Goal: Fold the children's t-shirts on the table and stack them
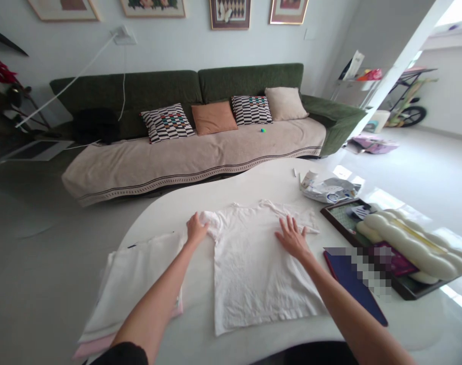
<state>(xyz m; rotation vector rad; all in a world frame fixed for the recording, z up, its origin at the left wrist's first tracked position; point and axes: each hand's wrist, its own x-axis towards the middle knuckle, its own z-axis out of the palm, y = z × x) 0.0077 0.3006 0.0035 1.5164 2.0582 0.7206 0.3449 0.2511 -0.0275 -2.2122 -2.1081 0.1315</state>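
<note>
A white short-sleeved T-shirt (253, 274) lies spread on the white table (200, 200), its neckline toward the sofa and its hem toward me. At its left sleeve, my left hand (196, 229) is closed with the bunched sleeve cloth in its fingers. My right hand (292, 238) lies flat on the upper right of the shirt, fingers spread. Left of the shirt, beneath my left forearm, is a stack of folded white cloth (139, 274) with a pink piece (96, 345) showing at the bottom edge.
Right of the shirt lies a dark blue folder (352, 289). A dark-framed tray (337, 215) holds a puffy cream-coloured object (409, 241). Behind it is a crumpled silver-white package (329, 190). Across the table stands a green sofa (249, 81) with several cushions.
</note>
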